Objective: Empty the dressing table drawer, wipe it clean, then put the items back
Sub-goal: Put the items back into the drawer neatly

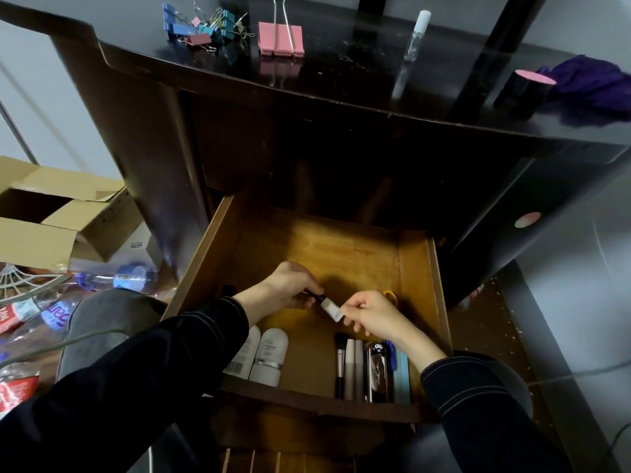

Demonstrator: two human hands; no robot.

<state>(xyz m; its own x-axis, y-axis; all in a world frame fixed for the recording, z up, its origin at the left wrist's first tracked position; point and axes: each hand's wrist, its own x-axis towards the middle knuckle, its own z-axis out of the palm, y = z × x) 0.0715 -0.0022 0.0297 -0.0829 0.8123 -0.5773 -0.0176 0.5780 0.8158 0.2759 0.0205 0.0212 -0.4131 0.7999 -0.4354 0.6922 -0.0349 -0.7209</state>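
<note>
The left grip pinches the dark end of a small tube between thumb and fingertips, and the right grip pinches its pale end with curled fingers; the tube hangs slanted between the two, over the bare middle of the open drawer. Just behind the right grip a yellow hair tie lies near the drawer's right wall. The far half of the drawer floor is bare wood, open room up to the back wall. Along the near edge two white bottles lie side by side by the left forearm, and further right a row lies packed together: a makeup brush, pale tubes, a glossy black case and blue items close to the right wall; a bare gap sits between bottles and row. Above, the dark counter overhangs the drawer's back, carrying a heap of binder clips, a large pink clip, a clear vial, a black cylinder with a pink top and a purple cloth at its right edge. An open cardboard box stands on the floor to the left
</note>
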